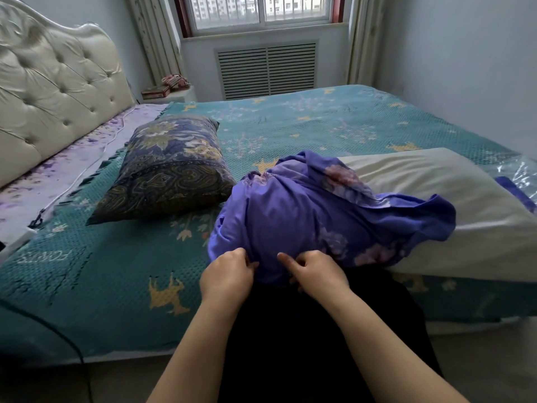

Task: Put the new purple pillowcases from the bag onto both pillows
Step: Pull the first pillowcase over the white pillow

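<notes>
A purple flowered pillowcase (313,210) is bunched over the near end of a bare white pillow (453,199) that lies across the bed's near right side. My left hand (228,274) and my right hand (316,271) both pinch the pillowcase's near edge, close together, in front of my dark clothing. A second pillow (171,167) in a dark blue patterned cover lies further left near the headboard. A clear plastic bag (514,175) with something purple-blue inside shows at the right edge, behind the white pillow.
The bed carries a teal patterned spread (319,123) and has a cream tufted headboard (52,91) on the left. A white cable (87,167) runs along the lilac sheet. A nightstand (171,93) with small items stands by the window wall.
</notes>
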